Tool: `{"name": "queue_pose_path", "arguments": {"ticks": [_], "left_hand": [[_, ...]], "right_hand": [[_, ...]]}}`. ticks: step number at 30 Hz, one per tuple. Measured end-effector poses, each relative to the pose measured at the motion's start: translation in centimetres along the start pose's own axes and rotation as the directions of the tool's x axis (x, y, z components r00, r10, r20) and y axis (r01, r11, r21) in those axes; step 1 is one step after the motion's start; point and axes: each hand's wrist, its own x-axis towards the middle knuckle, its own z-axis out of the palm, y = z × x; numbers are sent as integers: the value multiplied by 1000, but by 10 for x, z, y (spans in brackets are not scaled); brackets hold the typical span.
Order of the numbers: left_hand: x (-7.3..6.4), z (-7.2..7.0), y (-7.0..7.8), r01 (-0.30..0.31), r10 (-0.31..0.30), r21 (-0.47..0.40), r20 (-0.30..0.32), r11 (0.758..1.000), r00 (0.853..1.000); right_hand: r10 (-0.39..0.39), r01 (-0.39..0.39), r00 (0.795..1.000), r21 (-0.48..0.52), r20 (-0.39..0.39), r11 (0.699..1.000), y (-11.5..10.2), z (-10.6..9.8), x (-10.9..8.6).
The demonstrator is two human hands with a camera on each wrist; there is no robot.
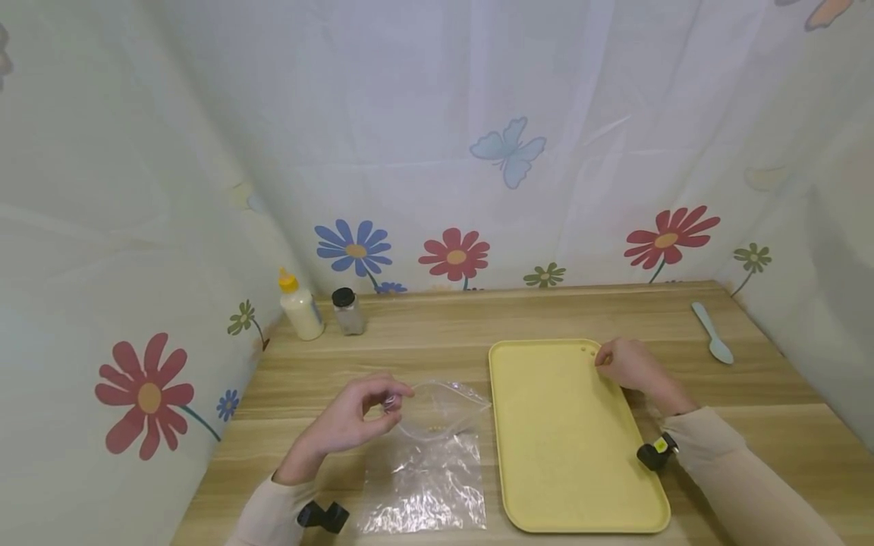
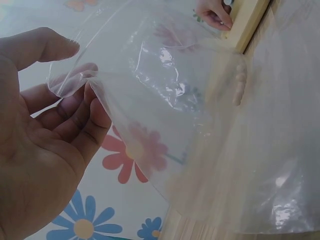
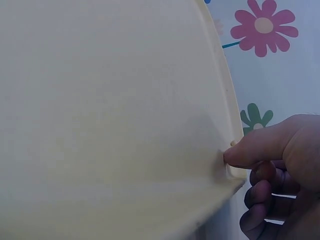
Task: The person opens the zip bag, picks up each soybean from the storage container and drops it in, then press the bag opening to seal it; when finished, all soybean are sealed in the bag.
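My left hand [image 1: 351, 415] holds a clear plastic zip bag [image 1: 425, 485] by the edge of its mouth, which gapes toward the tray. Thumb and fingers curl about the film in the left wrist view, and several small round beige pieces [image 2: 240, 85] show in a row through the plastic. My right hand [image 1: 627, 364] is at the far right corner of a yellow tray [image 1: 567, 440], fingers curled and thumb tip down inside the rim. Close by the thumb lies a small round piece [image 3: 233, 143]. I cannot tell whether the fingertips pinch another piece.
A white bottle with a yellow nozzle [image 1: 301, 311] and a small clear jar with a black lid [image 1: 349, 315] stand at the back left. A pale blue spoon [image 1: 712, 334] lies at the back right. Flower-printed cloth [image 1: 410, 174] hangs behind and beside the wooden table [image 1: 437, 322].
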Motion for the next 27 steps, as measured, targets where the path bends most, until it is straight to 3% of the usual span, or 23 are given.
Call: {"name": "queue_pose_path", "arguments": {"ticks": [5, 15, 27], "left_hand": [[0, 0, 2, 33, -33, -2, -3, 999, 999], [0, -1, 3, 36, -36, 3, 5, 999, 999], [1, 0, 3, 52, -52, 10, 1, 999, 999]], "right_hand": [[-9, 9, 1000, -8, 2, 1000, -1, 0, 0], [-12, 12, 1000, 9, 4, 1000, -2, 0, 0], [-89, 91, 993, 19, -76, 996, -12, -4, -3]]}}
